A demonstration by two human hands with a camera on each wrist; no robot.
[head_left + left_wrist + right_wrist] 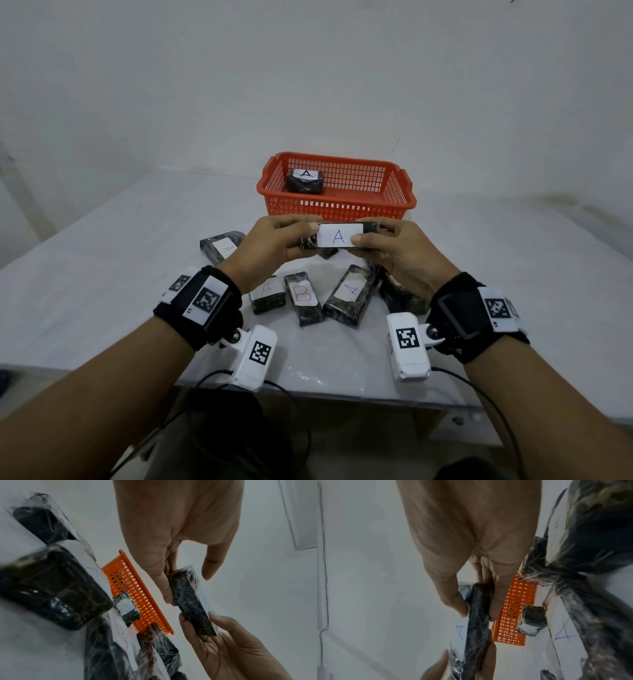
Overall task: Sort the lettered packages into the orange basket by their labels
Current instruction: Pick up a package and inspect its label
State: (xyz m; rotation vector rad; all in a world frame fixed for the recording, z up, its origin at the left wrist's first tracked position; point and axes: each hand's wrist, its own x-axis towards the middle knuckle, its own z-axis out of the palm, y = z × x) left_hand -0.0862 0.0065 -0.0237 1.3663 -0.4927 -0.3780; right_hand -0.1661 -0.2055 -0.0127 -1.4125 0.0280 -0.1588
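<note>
Both hands hold one dark wrapped package (339, 236) with a white label marked A, lifted above the table in front of the orange basket (346, 205). My left hand (291, 236) pinches its left end; my right hand (380, 236) pinches its right end. The left wrist view shows this package (190, 599) edge-on between the fingers, and it appears again in the right wrist view (477, 626). One package labelled A (305, 180) lies inside the basket at its left end.
Several more wrapped packages lie on the white table (102, 274) under my hands: labelled A at the left (222, 248), B (303, 298) and A (351, 294) in the middle, others partly hidden. A white wall stands behind the basket.
</note>
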